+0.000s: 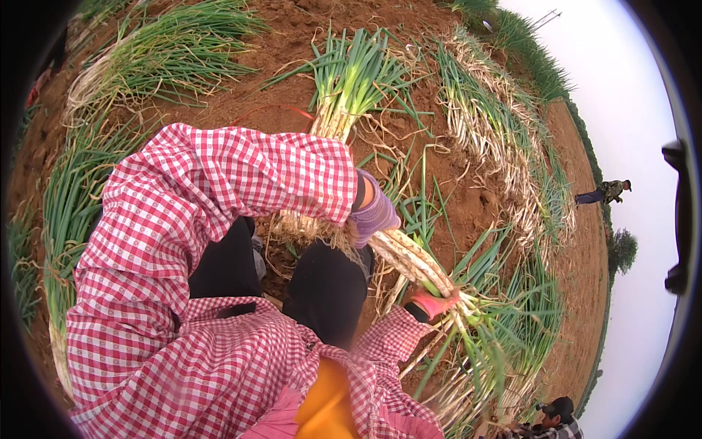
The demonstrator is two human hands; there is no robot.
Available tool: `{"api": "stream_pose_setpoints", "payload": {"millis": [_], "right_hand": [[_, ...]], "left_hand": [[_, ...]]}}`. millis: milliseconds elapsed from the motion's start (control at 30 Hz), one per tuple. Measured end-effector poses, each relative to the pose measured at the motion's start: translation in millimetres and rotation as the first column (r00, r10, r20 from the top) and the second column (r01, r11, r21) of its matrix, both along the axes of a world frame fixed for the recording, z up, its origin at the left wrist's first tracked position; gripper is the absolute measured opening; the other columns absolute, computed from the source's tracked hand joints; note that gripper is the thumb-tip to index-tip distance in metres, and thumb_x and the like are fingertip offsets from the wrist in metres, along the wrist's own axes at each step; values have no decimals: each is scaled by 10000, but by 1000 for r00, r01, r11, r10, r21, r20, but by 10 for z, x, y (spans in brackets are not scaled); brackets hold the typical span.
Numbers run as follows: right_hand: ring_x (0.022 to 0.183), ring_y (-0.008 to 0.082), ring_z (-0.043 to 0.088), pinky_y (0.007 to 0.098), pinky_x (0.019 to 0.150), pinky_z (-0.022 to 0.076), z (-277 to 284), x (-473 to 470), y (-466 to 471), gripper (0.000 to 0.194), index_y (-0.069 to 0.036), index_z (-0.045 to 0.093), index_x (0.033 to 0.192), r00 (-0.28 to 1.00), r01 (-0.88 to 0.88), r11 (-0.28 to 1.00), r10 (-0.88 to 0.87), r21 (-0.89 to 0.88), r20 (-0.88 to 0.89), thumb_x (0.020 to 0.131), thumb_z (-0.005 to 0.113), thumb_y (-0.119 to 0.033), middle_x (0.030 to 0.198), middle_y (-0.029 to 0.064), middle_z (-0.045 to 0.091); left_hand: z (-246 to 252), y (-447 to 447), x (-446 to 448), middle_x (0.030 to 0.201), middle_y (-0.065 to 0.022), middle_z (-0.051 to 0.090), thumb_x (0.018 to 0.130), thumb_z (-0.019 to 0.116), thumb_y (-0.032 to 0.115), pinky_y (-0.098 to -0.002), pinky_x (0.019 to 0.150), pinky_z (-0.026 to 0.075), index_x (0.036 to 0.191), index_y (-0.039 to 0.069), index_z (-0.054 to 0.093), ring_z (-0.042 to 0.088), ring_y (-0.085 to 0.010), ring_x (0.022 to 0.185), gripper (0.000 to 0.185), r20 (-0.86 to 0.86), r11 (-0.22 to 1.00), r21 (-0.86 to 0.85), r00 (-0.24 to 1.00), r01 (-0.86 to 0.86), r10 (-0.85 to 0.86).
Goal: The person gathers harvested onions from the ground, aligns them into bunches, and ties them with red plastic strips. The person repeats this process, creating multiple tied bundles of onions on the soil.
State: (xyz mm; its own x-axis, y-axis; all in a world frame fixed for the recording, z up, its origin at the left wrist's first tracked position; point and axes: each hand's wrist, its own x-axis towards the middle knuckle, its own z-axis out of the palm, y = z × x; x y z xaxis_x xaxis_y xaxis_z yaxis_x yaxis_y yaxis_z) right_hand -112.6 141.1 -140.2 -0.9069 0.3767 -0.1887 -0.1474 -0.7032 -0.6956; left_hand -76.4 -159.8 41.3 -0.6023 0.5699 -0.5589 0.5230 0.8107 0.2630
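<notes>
My left hand (375, 215), in a purple knitted glove, grips the root end of a bunch of green onions (414, 260). Fine pale roots hang beside that hand, above my knee. My right hand (433, 303), in a pinkish-red glove, holds the same bunch farther along, near where the white stems turn green. The leaves fan out past it to the lower right and look partly blurred. A larger pile of green onions (351, 93) lies on the soil in front of me, its middle hidden behind my left sleeve.
A red strip (274, 110) lies on the soil (285, 49) by the pile. Long rows of pulled green onions (493, 126) run along the right, with more heaps (159, 55) at upper left. One person (603, 192) stands far off; another person (556, 420) is at lower right.
</notes>
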Motion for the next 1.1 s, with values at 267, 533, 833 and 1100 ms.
{"api": "stream_pose_setpoints", "payload": {"millis": [267,533,833,1100], "right_hand": [[1278,301,357,474,1050,316,398,252,-954,553,-139,444,1305,845,41,929,-230,369,483,851,467,-453,1405,147,378],[815,244,601,388,760,510,1378,-908,-1703,298,-68,570,924,976,-142,867,204,478,-80,882,520,-359,867,101,612],[1030,308,577,384,926,469,602,-2613,-4715,778,30,310,1342,819,-405,175,505,897,271,704,731,-116,1213,221,536],[1044,398,580,416,936,441,-924,-2318,-5091,957,125,83,1404,713,-266,-592,410,761,569,753,594,-356,1094,296,591]], "left_hand": [[-350,-491,-20,1274,-181,508,718,760,336,-412,941,448,1381,30,302,523,-324,1154,862,46,999,-5,998,-42,42],[-1801,-1400,26,1149,-172,542,676,744,231,-342,907,420,1446,64,180,549,-275,1052,968,130,623,674,894,-396,429],[-2744,-1545,-143,1256,-161,501,693,811,256,-291,902,448,1469,47,87,527,-209,1060,1081,867,-350,437,285,-828,409],[-3175,-1218,115,1371,-285,382,639,825,441,-367,1018,376,1435,-60,85,406,-344,1262,1196,897,-302,125,-22,-945,442]]}}
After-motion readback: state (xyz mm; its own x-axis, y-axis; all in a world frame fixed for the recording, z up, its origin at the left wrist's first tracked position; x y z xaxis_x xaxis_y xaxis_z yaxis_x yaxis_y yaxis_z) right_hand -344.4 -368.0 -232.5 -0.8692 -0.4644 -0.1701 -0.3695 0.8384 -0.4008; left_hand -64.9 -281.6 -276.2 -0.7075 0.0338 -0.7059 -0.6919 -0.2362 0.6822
